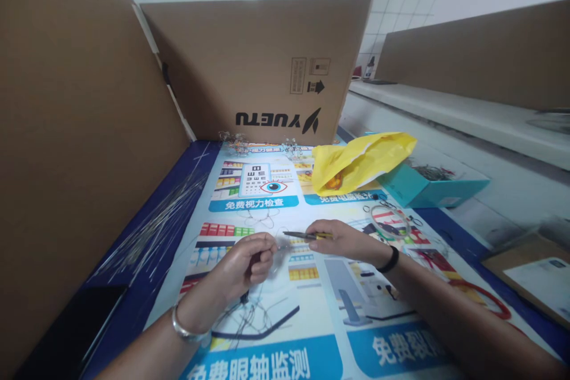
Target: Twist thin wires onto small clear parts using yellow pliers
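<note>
My left hand, with a silver bangle at the wrist, is closed in a pinch over the printed sheet. A faint thin loop shows by its fingertips, too blurred to name surely. In my right hand are slim pliers with dark pointed jaws and a yellowish handle. Their tips point left, just short of the left fingers. Below the left hand lies a tangle of thin wires beside a dark curved strip. Another thin wire shape rests beyond the hands.
Long straight wires lie at left, near a dark flat panel. Cardboard walls stand left and behind. At right are a yellow bag, a teal box of wire pieces, a clear coil and a red ring.
</note>
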Demonstrator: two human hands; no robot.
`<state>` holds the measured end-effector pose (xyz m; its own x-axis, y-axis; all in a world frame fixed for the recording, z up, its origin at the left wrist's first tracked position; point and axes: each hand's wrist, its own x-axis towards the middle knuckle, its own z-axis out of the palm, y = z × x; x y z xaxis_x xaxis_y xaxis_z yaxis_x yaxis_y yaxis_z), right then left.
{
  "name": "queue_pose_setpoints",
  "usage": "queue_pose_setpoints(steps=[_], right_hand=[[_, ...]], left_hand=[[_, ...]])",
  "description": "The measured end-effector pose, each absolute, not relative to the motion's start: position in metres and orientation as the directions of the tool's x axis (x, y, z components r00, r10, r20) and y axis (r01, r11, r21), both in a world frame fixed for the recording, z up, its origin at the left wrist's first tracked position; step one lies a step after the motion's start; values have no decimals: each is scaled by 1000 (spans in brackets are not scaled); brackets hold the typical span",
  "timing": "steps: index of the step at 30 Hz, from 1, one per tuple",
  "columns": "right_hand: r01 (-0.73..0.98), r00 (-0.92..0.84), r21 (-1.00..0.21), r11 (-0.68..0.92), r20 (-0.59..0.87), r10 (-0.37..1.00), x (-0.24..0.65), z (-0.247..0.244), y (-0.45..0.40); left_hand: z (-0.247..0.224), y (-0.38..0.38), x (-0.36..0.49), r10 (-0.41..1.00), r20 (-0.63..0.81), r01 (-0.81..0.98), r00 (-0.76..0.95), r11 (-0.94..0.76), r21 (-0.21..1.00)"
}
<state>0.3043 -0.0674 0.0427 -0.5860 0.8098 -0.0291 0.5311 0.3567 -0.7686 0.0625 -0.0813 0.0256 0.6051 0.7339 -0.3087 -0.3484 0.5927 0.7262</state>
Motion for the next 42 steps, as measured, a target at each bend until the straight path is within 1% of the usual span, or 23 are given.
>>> queue_pose_setpoints(steps=[6,11,19,24,29,33,42], right_hand=[[524,-592,-777,349,-37,805,304,44,-68],[534,-586,-771,346,-43,809,304,43,-67],[532,-572,-775,342,-31,820,303,41,-66],[518,-574,-796,314,-52,817,303,40,-65],[516,-567,-792,326,-31,823,302,40,-66],[491,-592,-793,360,-1,806,300,39,-67],[482,-584,-804,348,2,812,299,39,-68]], left_hand=[[28,-81,64,746,-303,-372,593,588,718],[29,-80,64,753,-313,-421,579,605,676],[24,-80,62,748,-254,-485,613,610,626],[22,-78,61,745,-243,-507,621,618,601],[18,-78,63,764,-230,-525,603,597,606],[17,-77,65,783,-252,-533,569,584,613],[19,-81,69,812,-284,-559,509,563,608]])
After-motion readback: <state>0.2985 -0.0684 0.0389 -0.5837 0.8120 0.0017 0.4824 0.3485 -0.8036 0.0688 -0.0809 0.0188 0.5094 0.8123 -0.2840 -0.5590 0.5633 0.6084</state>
